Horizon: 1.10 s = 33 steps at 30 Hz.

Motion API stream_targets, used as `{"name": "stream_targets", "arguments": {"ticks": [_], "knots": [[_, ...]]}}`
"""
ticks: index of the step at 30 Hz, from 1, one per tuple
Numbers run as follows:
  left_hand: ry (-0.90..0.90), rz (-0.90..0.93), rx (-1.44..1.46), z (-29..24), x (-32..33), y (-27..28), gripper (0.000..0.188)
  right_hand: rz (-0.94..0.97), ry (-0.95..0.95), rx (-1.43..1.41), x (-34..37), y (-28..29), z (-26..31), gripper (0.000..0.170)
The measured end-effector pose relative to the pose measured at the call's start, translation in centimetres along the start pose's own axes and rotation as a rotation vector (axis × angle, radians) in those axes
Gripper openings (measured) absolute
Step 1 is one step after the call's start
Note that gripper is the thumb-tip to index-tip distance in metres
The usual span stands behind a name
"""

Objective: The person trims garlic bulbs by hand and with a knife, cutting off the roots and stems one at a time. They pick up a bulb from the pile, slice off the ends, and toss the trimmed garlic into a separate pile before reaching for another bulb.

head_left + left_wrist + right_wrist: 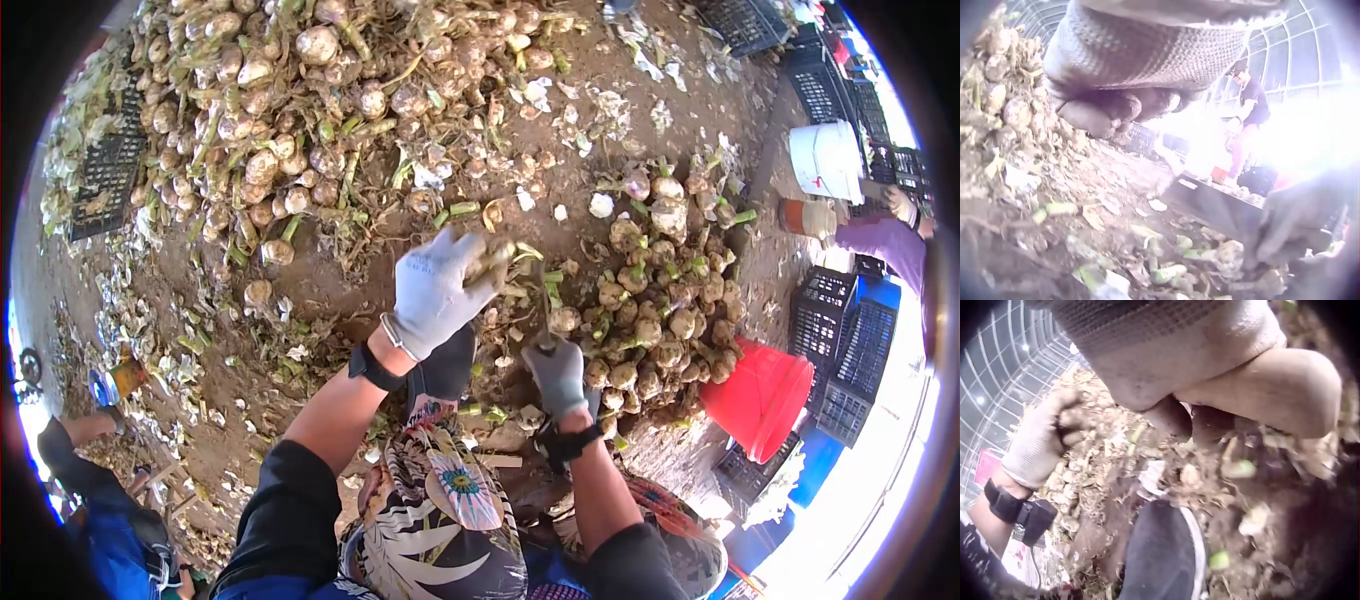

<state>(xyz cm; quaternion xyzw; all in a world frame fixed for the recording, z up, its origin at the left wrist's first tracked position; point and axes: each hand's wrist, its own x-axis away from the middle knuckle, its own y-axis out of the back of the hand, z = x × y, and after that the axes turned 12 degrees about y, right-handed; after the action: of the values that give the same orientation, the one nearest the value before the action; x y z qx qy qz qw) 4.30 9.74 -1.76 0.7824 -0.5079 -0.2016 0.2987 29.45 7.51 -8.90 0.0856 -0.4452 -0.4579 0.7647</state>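
In the head view my left hand (435, 292), in a pale work glove, grips a blurred garlic bulb (490, 262) whose short green stem points right. Lower and to the right, my gloved right hand (558, 378) holds a knife (546, 305); its blade reaches up toward the bulb. From the left wrist the knife's broad dark blade (1213, 206) shows side on, close below the left hand's curled fingers (1141, 106). Beside the blade lies a heap of trimmed garlic (660, 320). The right wrist view shows my right hand's glove filling the top, its grip mostly hidden.
A large pile of untrimmed garlic (290, 130) spreads ahead and left. Cut stems and peelings litter the dirt floor. At right stand a red bucket (755, 400), a white bucket (825, 160) and black crates (840, 340). Other people work at both sides. My shoe (1163, 550) is below.
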Motion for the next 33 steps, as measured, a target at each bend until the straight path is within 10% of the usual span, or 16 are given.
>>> {"name": "stream_targets", "arguments": {"ticks": [4,8,11,14,19,24,26,28,31,33], "knots": [[-0.118,0.293,0.618,-6.2,-0.9,-3.9,0.054,-0.010,-0.257,-0.538,3.3,-1.0,2.0,0.021],[-0.162,0.261,0.065,-4.5,-4.8,-9.3,0.054,-0.382,-0.231,-0.916,3.0,-1.0,1.6,0.011],[-0.257,0.701,-0.630,-1.3,-1.1,-11.6,0.066,-0.410,-0.201,-0.884,2.2,0.2,0.3,0.013],[-0.450,0.816,-0.574,2.8,1.7,-10.5,0.051,-0.402,-0.166,-0.884,2.0,-0.4,-0.1,0.014],[-0.025,0.247,-0.617,10.7,1.0,-3.3,0.022,-0.374,-0.133,-0.895,1.7,-1.3,0.9,0.010],[0.185,0.526,-0.526,14.0,8.2,6.3,0.027,-0.347,0.025,-0.618,0.6,-1.5,2.3,0.011],[0.471,0.282,-0.506,13.5,9.2,9.4,0.027,-0.286,-0.035,-0.622,0.1,-1.5,2.9,0.016],[0.688,-0.336,-0.414,14.9,10.4,11.2,0.040,-0.282,0.015,-0.620,0.1,-1.8,4.2,0.018],[0.963,-0.645,-0.484,20.9,11.2,11.2,0.056,-0.254,0.056,-0.641,0.4,-1.9,6.8,0.020],[1.232,-0.323,-0.312,24.3,10.4,11.9,0.068,-0.234,0.091,-0.630,0.4,-2.5,6.9,0.019]]}}
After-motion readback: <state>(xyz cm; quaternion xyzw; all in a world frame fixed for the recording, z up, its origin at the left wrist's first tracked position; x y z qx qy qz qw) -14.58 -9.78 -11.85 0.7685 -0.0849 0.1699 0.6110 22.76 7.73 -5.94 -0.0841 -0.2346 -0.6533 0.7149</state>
